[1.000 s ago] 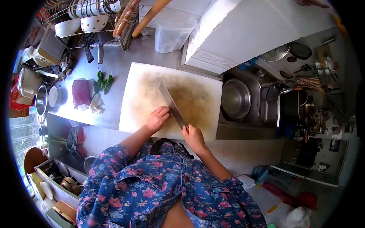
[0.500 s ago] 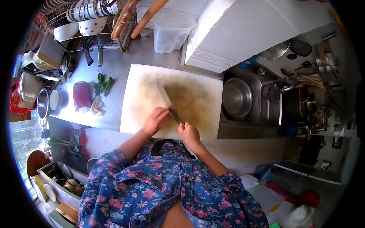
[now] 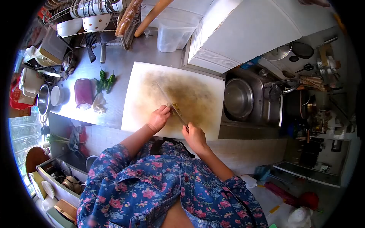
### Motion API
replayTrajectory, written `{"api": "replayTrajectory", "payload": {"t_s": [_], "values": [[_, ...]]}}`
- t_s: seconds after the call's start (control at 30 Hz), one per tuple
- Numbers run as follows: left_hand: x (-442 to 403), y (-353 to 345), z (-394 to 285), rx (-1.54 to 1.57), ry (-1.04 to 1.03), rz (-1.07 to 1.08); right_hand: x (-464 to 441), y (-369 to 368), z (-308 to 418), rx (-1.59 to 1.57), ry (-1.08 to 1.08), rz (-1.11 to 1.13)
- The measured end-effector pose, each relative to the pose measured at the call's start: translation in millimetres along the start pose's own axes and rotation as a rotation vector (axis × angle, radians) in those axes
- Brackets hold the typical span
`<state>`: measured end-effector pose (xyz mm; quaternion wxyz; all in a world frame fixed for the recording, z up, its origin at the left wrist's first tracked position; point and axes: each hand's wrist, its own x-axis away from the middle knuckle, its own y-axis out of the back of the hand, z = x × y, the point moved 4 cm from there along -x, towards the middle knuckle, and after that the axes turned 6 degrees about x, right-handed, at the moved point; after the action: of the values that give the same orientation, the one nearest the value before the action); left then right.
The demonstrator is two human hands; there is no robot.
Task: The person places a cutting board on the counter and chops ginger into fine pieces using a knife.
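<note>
A large white cutting board (image 3: 133,110) with a brown-stained middle lies in front of me. My right hand (image 3: 194,137) is closed around the handle of a kitchen knife (image 3: 166,93), whose long blade slants away to the upper left, seen nearly edge-on. Small yellowish-brown pieces (image 3: 176,108) of food lie against the blade's right side; their kind is unclear. My left hand (image 3: 160,117) is closed on the board just left of the blade, fingertips bunched together close to it. What these fingers hold is hidden.
Left of the board are green peppers (image 3: 104,81), a pinkish-purple package (image 3: 83,93) and a white bowl (image 3: 56,97). A metal basin (image 3: 238,98) sits in the sink (image 3: 270,104) at right. A dish rack (image 3: 76,45) and a clear plastic container (image 3: 172,36) stand at the back.
The knife blade has turned from showing its flat side to nearly edge-on. Yellowish-brown pieces now show beside it. Both hands have shifted slightly, the right one a little down and right.
</note>
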<state>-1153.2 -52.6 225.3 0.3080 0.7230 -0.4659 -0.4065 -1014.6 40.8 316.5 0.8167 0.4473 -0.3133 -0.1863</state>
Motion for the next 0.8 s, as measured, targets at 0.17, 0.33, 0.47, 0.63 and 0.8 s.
{"api": "replayTrajectory", "payload": {"t_s": [0.17, 0.33, 0.47, 0.63, 0.8], "values": [[-1.3, -1.5, -0.8, -0.004, -0.010, -0.055, 8.8, -2.5, -7.7, 0.007, 0.013, -0.015], [-0.3, -6.5, 1.8, 0.027, 0.027, -0.004, 9.7, -7.9, -6.2, 0.030, 0.001, -0.015], [0.4, -8.7, 3.7, 0.017, 0.042, 0.011, 2.8, -21.3, -6.1, 0.038, -0.020, -0.030], [3.1, -4.3, 1.6, 0.033, 0.018, -0.021, -11.0, -44.3, -16.1, 0.046, 0.061, -0.165], [2.6, 1.1, 0.1, 0.015, -0.007, -0.007, -2.7, -10.9, -4.6, -0.026, 0.029, -0.078]]}}
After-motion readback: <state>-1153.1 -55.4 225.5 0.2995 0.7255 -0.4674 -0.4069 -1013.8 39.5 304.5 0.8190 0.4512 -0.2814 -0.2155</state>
